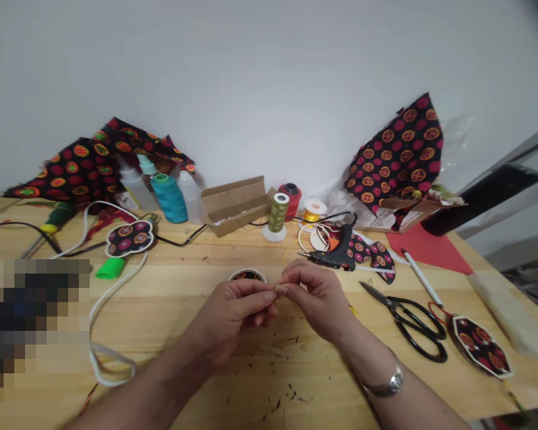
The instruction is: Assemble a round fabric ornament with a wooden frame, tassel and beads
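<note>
My left hand [237, 313] and my right hand [316, 298] meet over the middle of the wooden table [183, 334], fingertips pinched together on something too small to make out, perhaps a thin thread. Just behind the fingers lies a small round patterned piece [247, 275]. A black glue gun [336, 254] rests a little beyond my right hand. A silver bracelet circles my right wrist.
Black scissors [410, 319], a white pen [421, 278] and an octagonal patterned piece [479, 346] lie right. Thread spools [278, 215], squeeze bottles [137, 188], a cardboard box [235, 206] and patterned fabric [399, 158] line the wall. White cord [105, 298] loops left.
</note>
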